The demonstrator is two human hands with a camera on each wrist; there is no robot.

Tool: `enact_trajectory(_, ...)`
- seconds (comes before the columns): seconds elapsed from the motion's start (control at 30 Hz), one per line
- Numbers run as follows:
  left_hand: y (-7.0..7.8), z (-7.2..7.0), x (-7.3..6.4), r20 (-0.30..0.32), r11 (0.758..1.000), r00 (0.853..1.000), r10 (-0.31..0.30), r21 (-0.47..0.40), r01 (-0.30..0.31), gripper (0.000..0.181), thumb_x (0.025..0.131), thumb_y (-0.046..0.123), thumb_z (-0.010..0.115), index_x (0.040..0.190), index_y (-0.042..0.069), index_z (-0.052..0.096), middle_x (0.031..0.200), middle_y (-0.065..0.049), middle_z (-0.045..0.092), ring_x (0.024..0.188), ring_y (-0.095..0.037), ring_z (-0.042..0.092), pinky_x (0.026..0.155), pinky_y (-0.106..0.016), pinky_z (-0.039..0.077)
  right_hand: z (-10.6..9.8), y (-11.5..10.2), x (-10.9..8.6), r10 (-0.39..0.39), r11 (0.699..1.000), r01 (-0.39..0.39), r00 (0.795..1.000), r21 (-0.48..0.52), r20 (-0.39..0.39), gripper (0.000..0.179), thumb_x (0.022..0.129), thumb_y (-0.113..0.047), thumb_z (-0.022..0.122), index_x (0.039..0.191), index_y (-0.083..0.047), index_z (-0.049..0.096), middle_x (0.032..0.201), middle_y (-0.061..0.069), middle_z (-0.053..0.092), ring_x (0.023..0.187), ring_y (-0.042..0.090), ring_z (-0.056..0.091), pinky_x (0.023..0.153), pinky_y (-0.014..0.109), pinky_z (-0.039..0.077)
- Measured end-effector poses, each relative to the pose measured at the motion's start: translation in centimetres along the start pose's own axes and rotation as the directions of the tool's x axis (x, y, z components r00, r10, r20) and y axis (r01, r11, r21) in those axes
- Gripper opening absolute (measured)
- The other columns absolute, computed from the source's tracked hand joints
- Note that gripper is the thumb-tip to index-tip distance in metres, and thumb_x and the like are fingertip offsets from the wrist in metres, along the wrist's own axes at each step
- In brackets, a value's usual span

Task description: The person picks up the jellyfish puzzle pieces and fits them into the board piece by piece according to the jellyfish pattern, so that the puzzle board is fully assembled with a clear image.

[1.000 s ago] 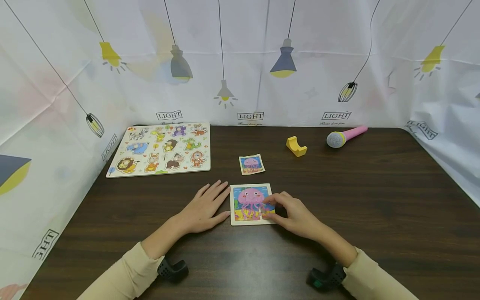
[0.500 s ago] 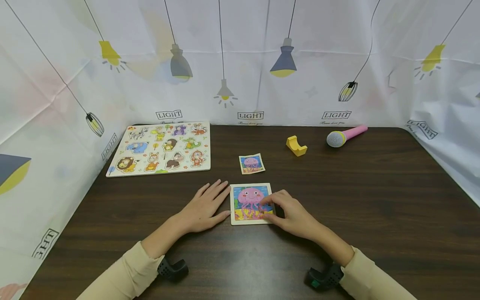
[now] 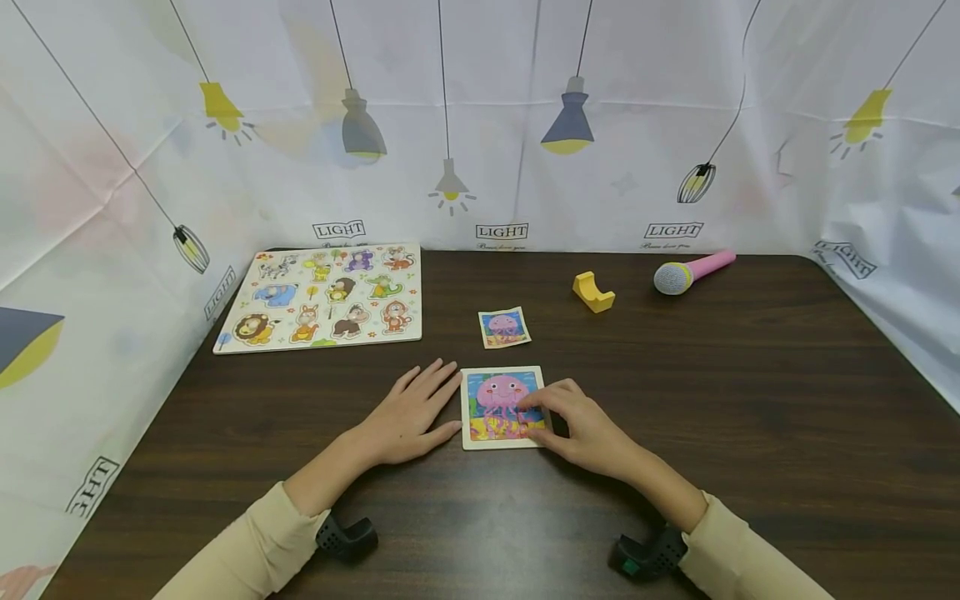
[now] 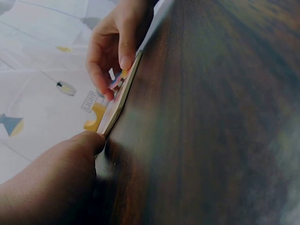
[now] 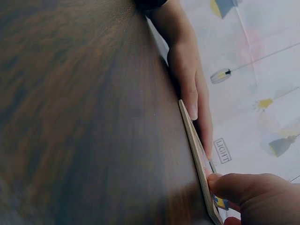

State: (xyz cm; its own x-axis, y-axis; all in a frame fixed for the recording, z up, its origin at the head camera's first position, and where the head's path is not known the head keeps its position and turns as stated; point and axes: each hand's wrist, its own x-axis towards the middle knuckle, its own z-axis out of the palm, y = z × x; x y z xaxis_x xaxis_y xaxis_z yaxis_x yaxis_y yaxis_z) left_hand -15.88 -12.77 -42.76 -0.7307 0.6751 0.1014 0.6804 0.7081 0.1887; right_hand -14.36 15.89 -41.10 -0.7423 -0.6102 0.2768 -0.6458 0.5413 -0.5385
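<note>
A square wooden jigsaw puzzle [image 3: 498,392] with a pink jellyfish picture lies flat on the dark table in the head view. My left hand [image 3: 405,423] rests flat to its left, fingers spread straight, with fingertips and thumb at the frame's left edge. Over the puzzle's lower right corner, my right hand [image 3: 588,429] pinches a small puzzle piece [image 3: 528,419] between thumb and forefinger. In the left wrist view that piece [image 4: 119,78] is tilted above the board, coloured blue, pink and yellow. The right fingers partly hide the corner beneath.
Just beyond the puzzle lies a small jellyfish picture card [image 3: 504,327]. A large animal peg board [image 3: 322,296] is at the back left. A yellow curved block [image 3: 593,292] and a pink toy microphone [image 3: 692,273] lie toward the back right, before a white printed curtain [image 3: 630,150].
My right hand has shifted slightly left with the piece. The pale gap seen at the puzzle's lower right a second ago is now covered from above. My left hand stays still.
</note>
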Motion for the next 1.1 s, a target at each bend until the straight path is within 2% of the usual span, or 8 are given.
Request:
enact_trajectory(0.2,0.03,-0.11,0.01,-0.012,1.000,1.000,0.005,0.005,-0.005,0.066,0.096,0.049,0.033,0.146,0.007,0.023,0.150,-0.010,0.019,0.138,-0.025,0.012,0.107,-0.047,0.013,-0.05,0.07,0.02,-0.021,1.000,0.021,1.000,-0.023,-0.014,0.031,0.083,-0.020,0.069,0.112,-0.015,0.062,0.109,-0.004,0.059,0.100,0.015,0.044,0.082,0.041,0.042)
enact_trajectory(0.43,0.12,-0.19,0.00,-0.017,1.000,1.000,0.010,0.003,-0.010,0.066,0.096,0.049,0.033,0.146,0.007,0.023,0.150,-0.010,0.020,0.138,-0.026,0.013,0.107,-0.047,0.013,-0.12,0.04,-0.05,0.009,0.999,-0.010,1.000,-0.038,-0.027,0.032,0.080,-0.022,0.072,0.110,-0.015,0.063,0.110,-0.003,0.057,0.105,0.017,0.043,0.085,0.043,0.040)
enact_trajectory(0.73,0.16,-0.13,0.00,-0.012,1.000,1.000,0.007,0.003,-0.007,0.066,0.096,0.049,0.033,0.146,0.007,0.023,0.150,-0.010,0.019,0.138,-0.025,0.012,0.108,-0.047,0.012,-0.14,0.15,-0.12,0.003,0.998,-0.006,0.999,-0.057,-0.043,0.029,0.079,-0.023,0.073,0.105,-0.015,0.065,0.103,-0.005,0.059,0.096,0.012,0.043,0.080,0.036,0.041)
enact_trajectory(1.1,0.17,-0.13,-0.03,-0.025,1.000,1.000,0.012,-0.001,-0.012,0.066,0.096,0.048,0.035,0.146,0.006,0.023,0.150,-0.011,0.020,0.138,-0.026,0.013,0.107,-0.047,0.013,-0.07,0.30,-0.18,0.001,0.998,-0.003,1.000,-0.058,-0.027,0.027,0.080,-0.022,0.072,0.105,-0.015,0.064,0.103,-0.006,0.060,0.095,0.011,0.044,0.081,0.036,0.042)
